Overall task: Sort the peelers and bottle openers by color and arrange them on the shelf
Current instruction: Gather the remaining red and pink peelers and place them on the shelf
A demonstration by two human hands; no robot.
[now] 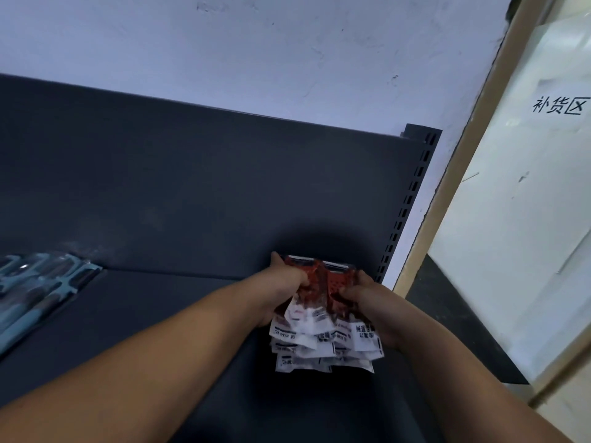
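A stack of red peelers (326,292) in clear packets with white labels sits at the right end of the dark grey shelf (160,314). My left hand (284,282) grips the stack's left side and my right hand (364,298) grips its right side, fingers curled over the red heads. The white label ends fan out toward me. A group of light blue peelers (41,282) in clear packets lies at the shelf's far left, partly cut off by the frame edge.
The shelf's dark back panel (224,187) rises behind the stack, with a slotted upright post (412,193) at its right end. A white wall is above. To the right stands a beige-framed glass panel (527,203) bearing a paper sign.
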